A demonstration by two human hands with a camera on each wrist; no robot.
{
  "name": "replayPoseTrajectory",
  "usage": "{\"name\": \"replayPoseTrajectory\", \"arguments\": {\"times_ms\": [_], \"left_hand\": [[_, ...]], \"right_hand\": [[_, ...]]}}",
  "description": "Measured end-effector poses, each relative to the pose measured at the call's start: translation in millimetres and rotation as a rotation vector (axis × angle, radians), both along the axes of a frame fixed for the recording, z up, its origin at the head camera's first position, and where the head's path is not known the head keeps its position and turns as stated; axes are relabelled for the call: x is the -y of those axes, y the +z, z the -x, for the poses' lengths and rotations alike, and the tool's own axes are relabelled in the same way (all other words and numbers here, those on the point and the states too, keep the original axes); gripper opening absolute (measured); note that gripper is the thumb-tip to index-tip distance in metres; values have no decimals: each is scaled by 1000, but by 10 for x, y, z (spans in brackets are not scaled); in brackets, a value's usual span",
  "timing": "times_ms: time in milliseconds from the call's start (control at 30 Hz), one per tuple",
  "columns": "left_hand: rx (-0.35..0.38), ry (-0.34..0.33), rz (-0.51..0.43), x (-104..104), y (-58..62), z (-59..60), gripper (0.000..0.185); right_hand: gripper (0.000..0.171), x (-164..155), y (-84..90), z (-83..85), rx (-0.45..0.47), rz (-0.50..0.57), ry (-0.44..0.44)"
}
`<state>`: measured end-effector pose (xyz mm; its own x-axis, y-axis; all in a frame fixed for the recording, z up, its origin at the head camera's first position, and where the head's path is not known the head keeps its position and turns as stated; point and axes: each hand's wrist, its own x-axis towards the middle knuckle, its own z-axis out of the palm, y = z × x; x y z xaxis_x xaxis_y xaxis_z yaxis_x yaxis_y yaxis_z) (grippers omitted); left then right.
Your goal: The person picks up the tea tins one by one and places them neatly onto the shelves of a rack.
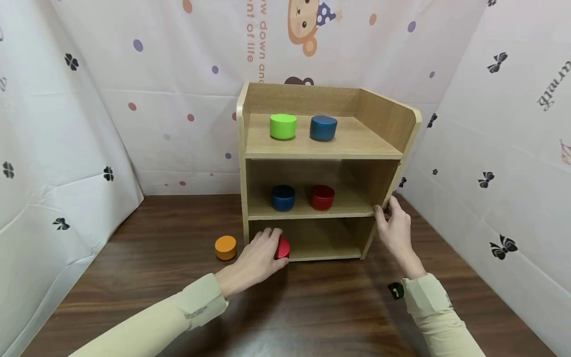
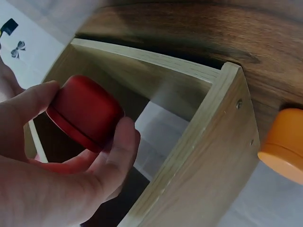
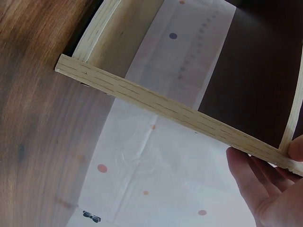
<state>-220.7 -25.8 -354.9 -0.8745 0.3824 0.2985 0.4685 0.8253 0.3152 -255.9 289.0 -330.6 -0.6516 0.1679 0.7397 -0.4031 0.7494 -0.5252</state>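
My left hand (image 1: 260, 255) grips a round red tin (image 2: 85, 113) between thumb and fingers, at the front left of the shelf's bottom compartment. Its lid seam shows in the left wrist view. My right hand (image 1: 396, 228) holds the right side panel of the small wooden shelf (image 1: 303, 153), thumb at the front edge and fingers on the outer face. An orange tin (image 1: 225, 248) stands on the table just left of the shelf. On the middle board are a dark blue tin (image 1: 283, 198) and a dark red tin (image 1: 322, 197).
The top board carries a green tin (image 1: 283, 127) and a blue tin (image 1: 323, 128), with raised panels behind and beside them. Brown wood-grain table (image 1: 147, 277) lies under everything. Printed cloth (image 1: 178, 94) hangs behind and at both sides.
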Motion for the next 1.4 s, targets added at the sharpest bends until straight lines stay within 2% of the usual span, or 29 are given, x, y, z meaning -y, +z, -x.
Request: {"name": "replayPoseTrajectory", "arguments": {"times_ms": [267,533,733,933,1400], "left_hand": [[30,22,-31,-132,-74,173,57],[125,20,-67,-218,-121,328,58],[125,33,-74,-252,-196,404,63],[141,30,-74,-259,-241,449,66],[148,38,-84,-279,-247,472,66]], "right_hand": [[19,1,-18,9,8,3,2],[19,2,-30,12,13,11,9],[18,2,-30,14,-1,5,8],[16,5,-23,19,-8,4,1],[16,6,-15,19,2,6,-3]]}}
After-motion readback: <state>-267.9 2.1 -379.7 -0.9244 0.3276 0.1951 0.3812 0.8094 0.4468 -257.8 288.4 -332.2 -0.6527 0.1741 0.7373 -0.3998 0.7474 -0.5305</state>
